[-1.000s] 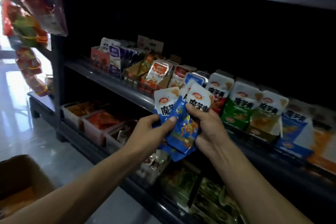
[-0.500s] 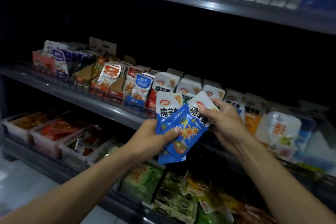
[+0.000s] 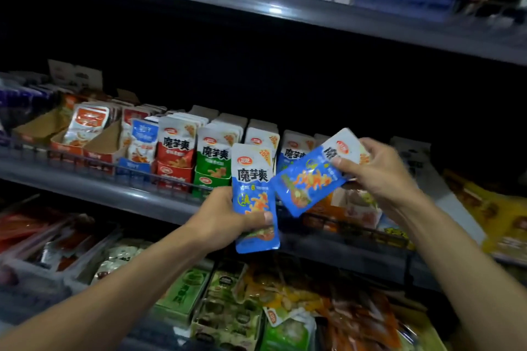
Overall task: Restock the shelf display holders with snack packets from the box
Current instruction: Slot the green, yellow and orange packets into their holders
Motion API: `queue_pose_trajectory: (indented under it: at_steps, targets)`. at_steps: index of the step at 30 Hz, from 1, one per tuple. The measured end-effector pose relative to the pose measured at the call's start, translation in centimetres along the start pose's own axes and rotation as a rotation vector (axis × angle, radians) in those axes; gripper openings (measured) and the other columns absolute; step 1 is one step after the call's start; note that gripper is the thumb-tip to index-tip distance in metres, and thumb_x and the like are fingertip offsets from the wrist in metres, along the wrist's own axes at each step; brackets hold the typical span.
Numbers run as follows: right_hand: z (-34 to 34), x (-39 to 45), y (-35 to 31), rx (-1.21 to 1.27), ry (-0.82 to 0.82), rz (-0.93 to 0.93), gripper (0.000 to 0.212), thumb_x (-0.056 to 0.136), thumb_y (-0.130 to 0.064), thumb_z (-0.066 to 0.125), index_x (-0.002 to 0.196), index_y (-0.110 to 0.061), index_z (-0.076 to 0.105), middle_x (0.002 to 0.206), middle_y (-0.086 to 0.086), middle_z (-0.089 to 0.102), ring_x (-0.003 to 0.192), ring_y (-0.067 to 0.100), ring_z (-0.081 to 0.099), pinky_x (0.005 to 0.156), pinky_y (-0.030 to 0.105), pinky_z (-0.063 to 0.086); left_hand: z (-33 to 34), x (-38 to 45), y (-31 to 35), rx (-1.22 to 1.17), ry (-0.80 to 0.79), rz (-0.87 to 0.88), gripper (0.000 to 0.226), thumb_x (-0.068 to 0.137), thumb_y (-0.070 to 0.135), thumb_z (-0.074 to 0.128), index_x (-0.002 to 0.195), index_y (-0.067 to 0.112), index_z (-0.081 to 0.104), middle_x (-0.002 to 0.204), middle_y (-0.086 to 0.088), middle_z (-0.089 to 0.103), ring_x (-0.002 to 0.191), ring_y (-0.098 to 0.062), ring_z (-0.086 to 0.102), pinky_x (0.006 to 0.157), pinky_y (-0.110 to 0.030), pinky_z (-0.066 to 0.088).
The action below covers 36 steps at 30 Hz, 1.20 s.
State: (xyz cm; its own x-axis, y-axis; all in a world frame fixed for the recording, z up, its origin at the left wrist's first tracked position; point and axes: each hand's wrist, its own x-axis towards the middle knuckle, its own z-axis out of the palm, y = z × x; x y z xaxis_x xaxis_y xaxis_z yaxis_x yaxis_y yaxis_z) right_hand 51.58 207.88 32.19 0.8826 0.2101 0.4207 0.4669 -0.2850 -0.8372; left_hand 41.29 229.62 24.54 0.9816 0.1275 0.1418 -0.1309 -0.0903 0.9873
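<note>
Head view: the middle shelf [image 3: 137, 196] runs across the frame with a low wire rail along its front edge, and a deep dark gap opens between its row of display holders and the upper shelf [image 3: 256, 6] above. Both hands are held in front of that rail, in free air, apart from the holders behind them.

The left hand [image 3: 225, 216] grasps one blue snack packet [image 3: 253, 199] upright, thumb pressed across its lower front, fingers curled behind. The right hand [image 3: 379, 171] pinches a second blue packet [image 3: 310, 177] by its white top end, thumb on the face; that packet is tilted, its lower corner just beside the upright one. Whether the two packets touch I cannot tell.

So two blue packets are in hand, one per grip. Behind them on the middle shelf stand holders in a row: one red-fronted holder [image 3: 175, 151], one green-fronted holder [image 3: 214, 162], and a blue-fronted holder [image 3: 291, 154] partly hidden by the packets. Further left are orange cardboard trays [image 3: 85, 134]. The lower shelf [image 3: 228, 308] carries mixed packets, blurred.
</note>
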Motion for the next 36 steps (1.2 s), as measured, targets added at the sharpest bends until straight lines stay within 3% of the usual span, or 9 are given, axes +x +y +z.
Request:
queue_pose_trajectory:
  at_steps: [3, 6, 10, 14, 19, 24, 32, 36]
  targets:
    - [-1.8, 1.8, 0.7, -0.119, 0.137, -0.076, 0.023, 0.089, -0.009, 0.07, 0.105, -0.009, 0.054, 0.096, 0.006, 0.065, 0.072, 0.005, 0.063, 0.05, 0.014, 0.051, -0.1, 0.2, 0.6, 0.022, 0.017, 0.022, 0.009, 0.081, 0.004, 0.076, 0.087, 0.009, 0.071, 0.082, 0.0, 0.077, 0.073, -0.012, 0.073, 0.06, -0.02, 0.055]
    - [-1.3, 3.6, 1.4, -0.26, 0.176, -0.124, 0.028, 0.09, -0.014, 0.07, 0.111, -0.009, 0.053, 0.105, 0.004, 0.061, 0.085, 0.014, 0.06, 0.062, 0.026, 0.051, -1.1, 0.5, 1.0, 0.093, 0.028, 0.031, 0.013, 0.081, 0.008, 0.077, 0.092, 0.006, 0.071, 0.085, -0.002, 0.077, 0.079, -0.017, 0.074, 0.067, -0.026, 0.059]
    - [0.5, 6.0, 1.9, -0.394, 0.159, -0.157, 0.033, 0.089, -0.015, 0.071, 0.116, -0.004, 0.055, 0.103, 0.004, 0.058, 0.092, 0.019, 0.057, 0.075, 0.038, 0.051, -2.7, 0.8, 1.2, 0.14, 0.014, 0.037, 0.02, 0.08, 0.009, 0.078, 0.098, 0.006, 0.068, 0.084, 0.003, 0.077, 0.076, -0.013, 0.074, 0.062, -0.021, 0.057]
    - [2.3, 8.1, 2.3, -0.536, 0.133, -0.197, 0.04, 0.088, -0.016, 0.073, 0.122, -0.001, 0.058, 0.112, 0.012, 0.064, 0.097, 0.025, 0.061, 0.075, 0.033, 0.046, -3.5, 1.4, 1.0, 0.128, 0.02, 0.051, 0.022, 0.079, 0.007, 0.078, 0.097, 0.011, 0.066, 0.084, 0.004, 0.076, 0.076, -0.011, 0.074, 0.064, -0.021, 0.058]
    - [4.5, 9.7, 3.1, -0.721, 0.005, -0.247, 0.05, 0.088, -0.022, 0.073, 0.133, -0.007, 0.055, 0.132, 0.013, 0.06, 0.119, 0.033, 0.057, 0.086, 0.038, 0.051, -3.5, 1.6, 0.6, 0.041, 0.005, 0.05, 0.03, 0.078, 0.004, 0.078, 0.1, 0.014, 0.061, 0.087, 0.008, 0.076, 0.079, -0.01, 0.073, 0.066, -0.02, 0.058]
    - [6.1, 9.6, 4.2, -0.868, -0.088, -0.273, 0.05, 0.087, -0.029, 0.072, 0.132, -0.015, 0.052, 0.127, 0.01, 0.061, 0.112, 0.028, 0.06, 0.086, 0.043, 0.054, -3.9, 1.5, 0.2, 0.025, -0.008, 0.042, 0.033, 0.077, 0.005, 0.079, 0.102, 0.014, 0.062, 0.091, 0.006, 0.077, 0.083, -0.012, 0.074, 0.073, -0.027, 0.06]
    - [6.0, 9.6, 4.2, -1.054, 0.006, -0.376, 0.054, 0.085, -0.031, 0.075, 0.132, -0.014, 0.052, 0.121, 0.009, 0.063, 0.106, 0.025, 0.061, 0.073, 0.031, 0.044, -4.3, 1.3, 0.1, 0.003, -0.028, 0.027, 0.036, 0.076, 0.005, 0.08, 0.106, 0.014, 0.061, 0.092, 0.005, 0.077, 0.083, -0.012, 0.074, 0.071, -0.025, 0.06]
    - [5.6, 9.6, 5.0, -1.068, 0.078, -0.394, 0.051, 0.085, -0.033, 0.075, 0.126, -0.012, 0.055, 0.116, 0.01, 0.064, 0.101, 0.026, 0.062, 0.074, 0.035, 0.05, -4.0, 1.3, -0.1, -0.024, -0.039, 0.031, 0.04, 0.076, 0.002, 0.079, 0.109, 0.014, 0.059, 0.093, 0.006, 0.076, 0.084, -0.012, 0.074, 0.071, -0.024, 0.06]
